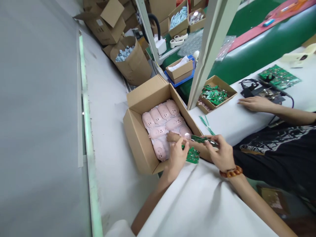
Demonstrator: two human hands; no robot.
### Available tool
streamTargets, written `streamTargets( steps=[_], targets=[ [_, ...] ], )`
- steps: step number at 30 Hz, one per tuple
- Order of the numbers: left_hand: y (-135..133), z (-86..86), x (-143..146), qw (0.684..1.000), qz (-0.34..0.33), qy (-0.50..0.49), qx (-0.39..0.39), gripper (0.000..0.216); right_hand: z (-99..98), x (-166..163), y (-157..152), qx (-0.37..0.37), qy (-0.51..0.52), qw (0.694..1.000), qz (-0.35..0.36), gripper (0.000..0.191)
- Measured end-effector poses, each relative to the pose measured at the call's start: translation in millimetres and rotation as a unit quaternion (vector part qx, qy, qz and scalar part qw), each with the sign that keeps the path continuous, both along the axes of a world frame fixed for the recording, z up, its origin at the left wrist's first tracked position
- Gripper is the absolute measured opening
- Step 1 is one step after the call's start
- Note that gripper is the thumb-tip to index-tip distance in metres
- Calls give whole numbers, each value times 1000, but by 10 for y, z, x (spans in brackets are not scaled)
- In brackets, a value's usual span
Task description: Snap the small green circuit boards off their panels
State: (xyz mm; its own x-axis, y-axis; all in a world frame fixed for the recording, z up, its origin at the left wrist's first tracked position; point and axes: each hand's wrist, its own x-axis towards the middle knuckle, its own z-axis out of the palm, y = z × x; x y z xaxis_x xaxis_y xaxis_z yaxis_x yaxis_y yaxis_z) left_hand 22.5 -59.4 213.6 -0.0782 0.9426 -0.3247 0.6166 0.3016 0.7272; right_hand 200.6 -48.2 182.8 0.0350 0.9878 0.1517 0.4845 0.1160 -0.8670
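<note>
My left hand (178, 154) is closed, pinching the edge of a green circuit board (193, 156) that hangs beside the fingers. My right hand (222, 156), with a brown bead bracelet at the wrist, grips a narrow circuit board (199, 139) between thumb and fingers. That board's far end lies close to my left fingertips, by a small bright spot; whether they touch, I cannot tell. Just beyond both hands stands an open cardboard box (140, 140) with several pink plastic shells (158, 131) inside. Another person's forearm passes behind the boards, its hand (173, 136) over the shells.
The co-worker's other hand (258, 104) rests on the white table beside a black fixture (268, 93). A small carton of green boards (214, 94) and green ties (206, 125) lie nearby. A metal post (209, 49) rises behind the box. A blue tray (181, 82) stands farther back.
</note>
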Motion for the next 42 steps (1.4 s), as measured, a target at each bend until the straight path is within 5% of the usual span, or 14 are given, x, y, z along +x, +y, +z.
streamTargets(
  steps=[4, 14, 25, 31, 38, 42],
  targets=[
    [19, -28, 2, 998, -24, -54, -6, 11, -122, 9, -42, -119, 95, 988, -21, 27],
    [78, 16, 55, 998, -16, -53, -29, 13, -158, -84, 7, -174, 263, 949, -8, 48],
    [107, -122, 158, 999, -48, -2, -26, 16, -90, -165, 25, -176, 218, 957, -72, 39],
    [137, -174, 135, 999, -38, -26, -25, 18, -20, -237, 13, -154, 125, 977, -84, 36],
    [103, -144, 284, 999, -24, -35, -14, 17, -10, -292, 8, -43, -55, 988, -138, 23],
    [103, -151, 312, 999, -17, -33, -24, 15, 74, -181, 86, -52, -87, 986, -133, 19]
  ],
)
